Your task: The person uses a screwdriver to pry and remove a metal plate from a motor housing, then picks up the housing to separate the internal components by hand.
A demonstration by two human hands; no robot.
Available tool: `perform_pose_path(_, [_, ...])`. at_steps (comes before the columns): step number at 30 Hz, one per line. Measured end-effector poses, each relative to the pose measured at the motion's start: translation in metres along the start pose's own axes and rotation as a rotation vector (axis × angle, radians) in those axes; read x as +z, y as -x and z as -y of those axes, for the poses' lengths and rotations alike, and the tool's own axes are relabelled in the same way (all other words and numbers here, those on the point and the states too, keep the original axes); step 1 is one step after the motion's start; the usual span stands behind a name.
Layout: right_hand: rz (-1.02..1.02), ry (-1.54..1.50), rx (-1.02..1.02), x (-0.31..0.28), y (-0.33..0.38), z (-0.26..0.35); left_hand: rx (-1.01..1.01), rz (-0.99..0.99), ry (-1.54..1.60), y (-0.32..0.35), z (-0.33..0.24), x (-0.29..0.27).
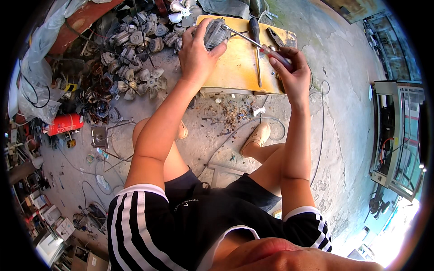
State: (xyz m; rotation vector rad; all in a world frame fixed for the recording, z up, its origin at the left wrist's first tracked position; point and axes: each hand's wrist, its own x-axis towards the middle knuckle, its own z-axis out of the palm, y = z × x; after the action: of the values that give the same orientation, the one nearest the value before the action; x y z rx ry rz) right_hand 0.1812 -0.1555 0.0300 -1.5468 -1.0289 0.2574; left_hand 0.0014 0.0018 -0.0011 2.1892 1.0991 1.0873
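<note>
Left hand (pixel 195 50) grasps a small motor (pixel 215 34) over the yellow board (pixel 235 67), at 12 o'clock of the view. Right hand (pixel 291 67) is clenched on a screwdriver (pixel 253 41) whose shaft runs toward 10 o'clock, tip at the motor housing. A second screwdriver (pixel 256 43) lies on the board just beside it. Step judged in hand: working a fastener or seam on the motor. The next move calls for a firm left grip and the tip kept seated. More motors (pixel 135 38) lie piled at 10 o'clock.
</note>
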Motion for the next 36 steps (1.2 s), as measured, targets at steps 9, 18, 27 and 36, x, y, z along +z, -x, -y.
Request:
perform_pose_path(9, [0.305, -0.212, 0.576, -0.02, -0.003, 0.0, 0.026, 0.002, -0.019, 0.002, 0.001, 0.0])
perform_pose_path(18, [0.064, 0.391, -0.13, -0.002, 0.001, 0.01, 0.017, 0.002, -0.028, 0.0, 0.001, -0.001])
perform_pose_path(27, [0.376, -0.286, 0.792, -0.02, -0.005, 0.016, 0.045, -0.002, -0.021, 0.003, 0.003, -0.002])
perform_pose_path(36, [0.086, 0.07, 0.174, -0.003, -0.001, -0.005, 0.022, 0.013, 0.0, 0.001, -0.002, -0.003])
